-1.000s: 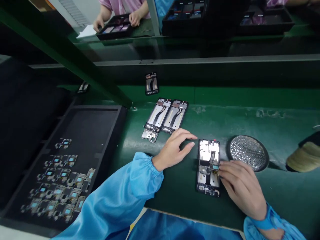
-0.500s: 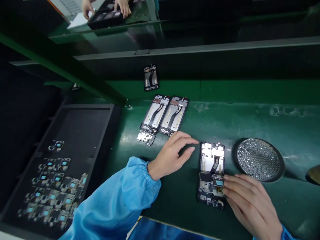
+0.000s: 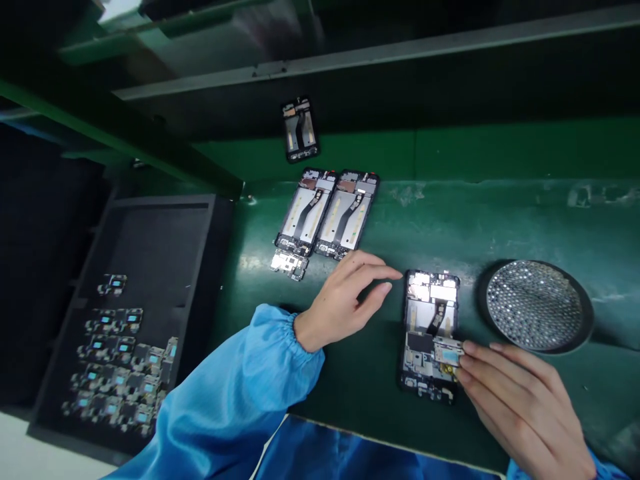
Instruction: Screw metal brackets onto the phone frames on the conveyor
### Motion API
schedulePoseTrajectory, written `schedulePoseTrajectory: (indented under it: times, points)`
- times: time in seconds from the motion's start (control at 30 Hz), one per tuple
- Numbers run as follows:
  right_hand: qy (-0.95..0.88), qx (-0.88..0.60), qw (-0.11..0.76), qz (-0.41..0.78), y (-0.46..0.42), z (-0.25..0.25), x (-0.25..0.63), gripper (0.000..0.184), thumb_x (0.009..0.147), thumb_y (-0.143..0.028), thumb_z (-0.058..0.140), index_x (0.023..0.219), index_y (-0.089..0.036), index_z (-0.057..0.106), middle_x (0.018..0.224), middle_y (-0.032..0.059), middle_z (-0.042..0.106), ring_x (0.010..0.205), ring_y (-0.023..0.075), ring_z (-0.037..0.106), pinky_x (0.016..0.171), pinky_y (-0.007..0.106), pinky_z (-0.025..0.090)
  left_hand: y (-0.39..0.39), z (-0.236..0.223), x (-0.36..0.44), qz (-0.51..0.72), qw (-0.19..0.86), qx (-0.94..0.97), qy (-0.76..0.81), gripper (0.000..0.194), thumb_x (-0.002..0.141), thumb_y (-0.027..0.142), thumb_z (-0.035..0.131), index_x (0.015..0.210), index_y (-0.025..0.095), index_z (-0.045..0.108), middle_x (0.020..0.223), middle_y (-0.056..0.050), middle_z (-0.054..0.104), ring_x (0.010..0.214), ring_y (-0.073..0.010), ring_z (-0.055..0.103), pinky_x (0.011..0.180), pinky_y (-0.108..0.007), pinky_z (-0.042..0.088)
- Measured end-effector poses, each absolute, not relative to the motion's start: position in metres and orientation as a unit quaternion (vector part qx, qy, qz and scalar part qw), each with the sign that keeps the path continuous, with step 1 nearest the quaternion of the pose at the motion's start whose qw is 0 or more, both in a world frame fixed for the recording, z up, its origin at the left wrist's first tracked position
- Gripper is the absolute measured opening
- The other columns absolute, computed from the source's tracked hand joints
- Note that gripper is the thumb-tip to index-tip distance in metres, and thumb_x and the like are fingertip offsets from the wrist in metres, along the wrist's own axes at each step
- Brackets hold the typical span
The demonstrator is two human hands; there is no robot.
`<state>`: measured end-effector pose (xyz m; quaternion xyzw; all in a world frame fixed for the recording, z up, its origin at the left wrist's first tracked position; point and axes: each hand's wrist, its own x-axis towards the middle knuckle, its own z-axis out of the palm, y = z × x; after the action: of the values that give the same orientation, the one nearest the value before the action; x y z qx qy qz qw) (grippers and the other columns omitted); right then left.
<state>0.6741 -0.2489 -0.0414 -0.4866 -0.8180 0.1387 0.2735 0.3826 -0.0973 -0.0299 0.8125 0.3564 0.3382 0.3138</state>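
On the green worktop lies an opened phone frame (image 3: 419, 319) with its inner metal plate and black ribbon cable showing. Over its lower half is a circuit board (image 3: 447, 353) with a pale blue square on it. The fingertips of my right hand (image 3: 520, 400) are pinched on that board's right edge. My left hand (image 3: 347, 297) hovers left of the phone's top corner, thumb and forefinger apart, holding nothing. Beyond it two more phone frames (image 3: 306, 213) lie side by side, with a bare circuit board (image 3: 290, 263) against the lower end of the left one.
At the left stands a black tray (image 3: 150, 237) with several circuit boards (image 3: 120, 380) in it. A round dish with a dimpled metal top (image 3: 535, 303) sits right of the phone. Another phone frame (image 3: 300, 130) leans at the back, below a rail (image 3: 375, 57).
The view has shifted, and the other person's hands at the top have left it. The board in my right hand tilts differently and catches more light. My left hand has barely moved.
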Motion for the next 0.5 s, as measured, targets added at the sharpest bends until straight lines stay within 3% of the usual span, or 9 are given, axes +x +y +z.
schedulePoseTrajectory:
  times: [0.13, 0.37, 0.5]
  points:
    - [-0.867, -0.427, 0.248, 0.065, -0.245, -0.028, 0.670, 0.038, 0.101, -0.007, 0.061, 0.135, -0.023, 0.068, 0.138, -0.0021, 0.072, 0.123, 0.0163, 0.072, 0.108, 0.036, 0.058, -0.097, -0.030, 0.383, 0.340, 0.312, 0.813, 0.355, 0.020, 0.107, 0.016, 0.060, 0.125, 0.021, 0.069, 0.113, -0.007, 0.067, 0.108, -0.0196, 0.066, 0.095, -0.038, 0.058]
    - [-0.858, -0.439, 0.255, 0.076, -0.242, -0.019, 0.663, 0.038, 0.098, 0.002, 0.062, 0.131, -0.017, 0.068, 0.129, 0.0028, 0.077, 0.124, 0.0166, 0.071, 0.114, 0.039, 0.051, -0.097, -0.030, 0.384, 0.347, 0.308, 0.816, 0.344, 0.020, 0.107, 0.016, 0.060, 0.125, 0.021, 0.069, 0.112, -0.007, 0.068, 0.108, -0.0199, 0.066, 0.094, -0.038, 0.057]
    - [-0.845, -0.446, 0.282, 0.085, -0.240, -0.019, 0.658, 0.040, 0.093, 0.005, 0.067, 0.127, -0.016, 0.070, 0.128, 0.0030, 0.077, 0.125, 0.0169, 0.071, 0.117, 0.038, 0.050, -0.100, -0.024, 0.388, 0.317, 0.352, 0.847, 0.242, 0.014, 0.108, 0.022, 0.063, 0.119, 0.022, 0.073, 0.112, -0.006, 0.072, 0.109, -0.0190, 0.067, 0.097, -0.036, 0.055]
